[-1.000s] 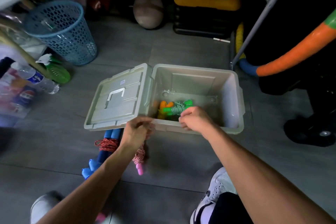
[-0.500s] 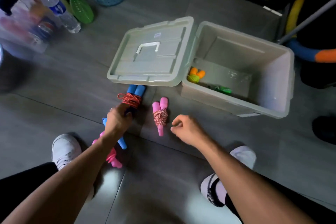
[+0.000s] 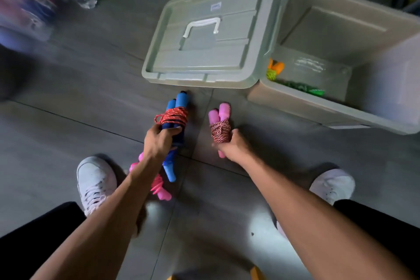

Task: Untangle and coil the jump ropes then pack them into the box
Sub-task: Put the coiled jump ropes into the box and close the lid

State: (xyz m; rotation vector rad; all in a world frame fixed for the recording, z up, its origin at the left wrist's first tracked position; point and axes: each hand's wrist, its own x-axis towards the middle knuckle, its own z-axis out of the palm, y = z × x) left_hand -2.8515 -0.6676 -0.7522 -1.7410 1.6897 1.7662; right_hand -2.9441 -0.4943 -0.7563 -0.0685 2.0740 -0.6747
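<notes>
two light, soft coiled jump ropes are grasped at their stiff handles: blue-handled rope [image 3: 176, 118] by left hand [image 3: 159, 141], pink-handled rope [image 3: 220, 128] by right hand [image 3: 231, 146].

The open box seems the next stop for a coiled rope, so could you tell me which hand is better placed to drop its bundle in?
Probably the right hand: it grips the pink-handled rope nearer the box.

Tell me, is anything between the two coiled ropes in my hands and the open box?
Nothing visible. The lid lies flat left of the box, whose mouth is open, with only bare floor between it and both bundles.
</notes>
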